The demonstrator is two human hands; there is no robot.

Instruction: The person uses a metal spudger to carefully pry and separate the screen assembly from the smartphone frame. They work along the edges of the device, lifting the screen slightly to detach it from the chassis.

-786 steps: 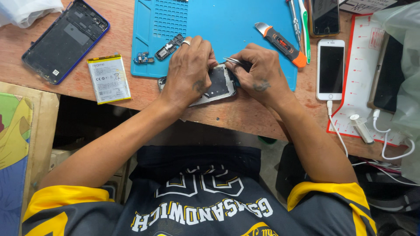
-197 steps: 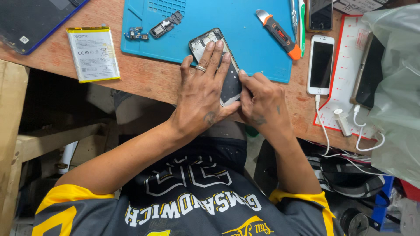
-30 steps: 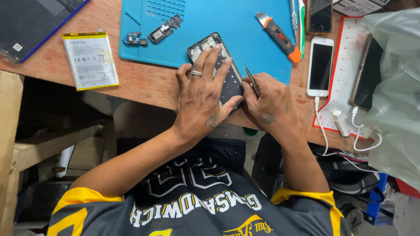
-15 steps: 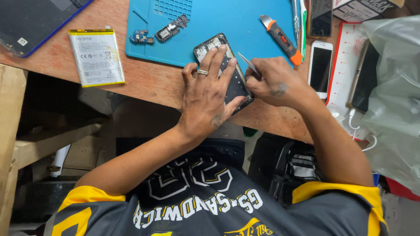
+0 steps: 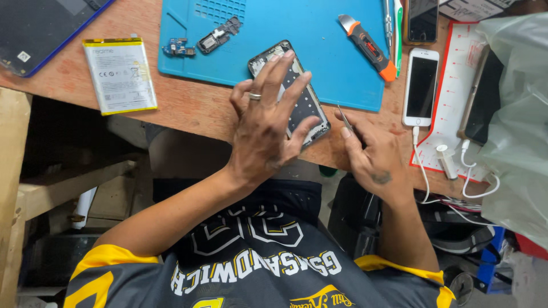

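Since the frame half a second earlier, the right hand point(image 5: 374, 157) has drawn away from the opened phone point(image 5: 292, 94) and now sits just beside its lower right corner, apart from it.

The opened phone lies half on the blue work mat point(image 5: 337, 68) and half on the wooden table point(image 5: 188, 108), its long axis running diagonally from upper left to lower right. The left hand point(image 5: 265, 128) rests flat on it, fingers spread, covering most of the lower half. This hand is the nearer one.

The right hand pinches thin metal tweezers point(image 5: 346, 118) between thumb and forefinger, tips pointing up and left; the phone lies to the left of those tips.

Further out: two small removed parts point(image 5: 202, 43) on the mat, a loose battery point(image 5: 120, 74) at left, an orange-handled scraper point(image 5: 368, 45), and a white phone point(image 5: 421, 86) on its cable.
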